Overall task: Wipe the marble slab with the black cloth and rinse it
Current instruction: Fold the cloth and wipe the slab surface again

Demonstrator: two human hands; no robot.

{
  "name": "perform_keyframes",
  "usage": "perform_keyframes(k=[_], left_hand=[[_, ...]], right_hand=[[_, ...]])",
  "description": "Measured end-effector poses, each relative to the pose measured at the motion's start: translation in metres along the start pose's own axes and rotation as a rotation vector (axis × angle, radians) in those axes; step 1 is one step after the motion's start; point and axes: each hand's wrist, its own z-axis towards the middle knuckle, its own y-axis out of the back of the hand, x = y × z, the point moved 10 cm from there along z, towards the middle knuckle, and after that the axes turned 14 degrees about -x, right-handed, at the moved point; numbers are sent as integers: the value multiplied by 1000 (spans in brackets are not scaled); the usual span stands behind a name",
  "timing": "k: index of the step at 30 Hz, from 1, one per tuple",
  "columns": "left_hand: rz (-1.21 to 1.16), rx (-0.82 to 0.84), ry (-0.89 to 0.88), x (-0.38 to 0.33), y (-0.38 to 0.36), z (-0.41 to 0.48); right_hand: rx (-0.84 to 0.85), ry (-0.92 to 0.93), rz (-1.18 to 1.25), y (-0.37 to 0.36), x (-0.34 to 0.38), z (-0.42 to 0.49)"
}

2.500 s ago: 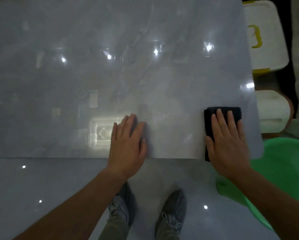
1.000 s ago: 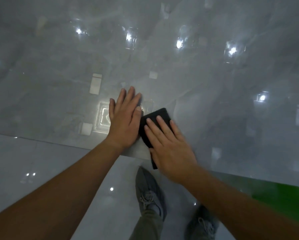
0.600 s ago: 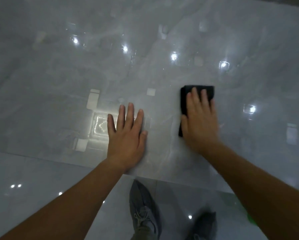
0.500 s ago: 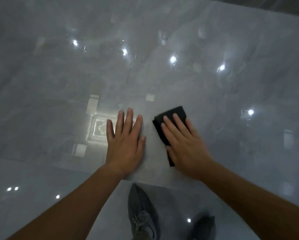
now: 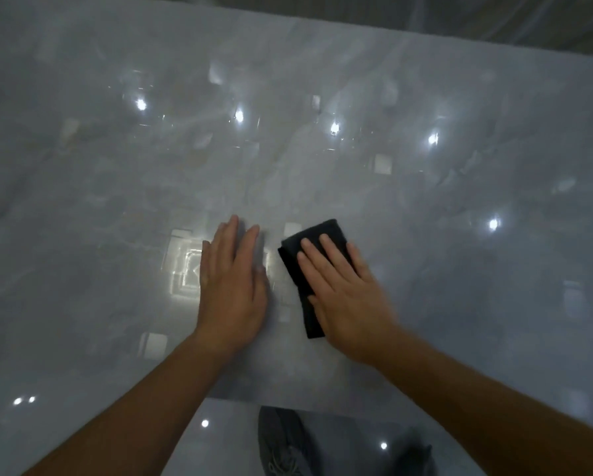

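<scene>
Head cam shows the black cloth (image 5: 322,229) swung back in from its wider sweep a moment ago, so now it sits just right of the left hand (image 5: 231,290), not touching it, flat on the marble slab (image 5: 322,80). Right hand (image 5: 343,293) presses it down with straight fingers, nothing gripped, and the left hand's flat and braced too. I'd say we're mid-wipe, rinse not started.

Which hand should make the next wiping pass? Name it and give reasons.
Right. The right hand lies flat on the black cloth on the marble slab; the left hand rests bare beside it.
</scene>
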Motion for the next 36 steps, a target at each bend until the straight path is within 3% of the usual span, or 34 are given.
perform_keyframes(k=[2,6,8,10,13,15,17,20,22,24,26,29,31,34,36], left_hand=[[45,42,-37,-6,-11,17],[115,88,-81,-22,-32,49],[133,75,-73,-29,-37,65],[135,53,-63,-37,-41,79],[143,54,-64,-49,-51,94],[165,42,-73,-56,-56,107],[191,37,-75,-60,-64,123],[244,50,-44,-56,-74,139],[258,55,-44,-52,-79,141],[224,55,-49,-48,-80,142],[144,36,-23,-43,-76,145],[-58,3,71,-36,-67,146],[-85,2,77,-37,-67,146],[76,12,3,-44,-71,146],[182,22,-1,-49,-74,146]], right_hand=[[0,-148,-39,4,-60,-11],[-41,-705,-83,26,-225,-18],[-67,-859,-76,26,-246,-2],[-117,-794,-86,24,-216,22],[-31,-349,-42,8,-125,32],[24,-153,-21,8,-118,20],[-22,-213,-32,14,-171,19],[-58,-657,-73,24,-291,26],[-63,-823,-68,25,-326,55],[-88,-749,-76,21,-299,97],[-98,-490,-53,13,-228,130],[21,-85,21,-4,-121,127],[6,3,71,-1,-120,115],[-22,-90,16,4,-195,103],[-49,-353,-36,13,-278,100]])
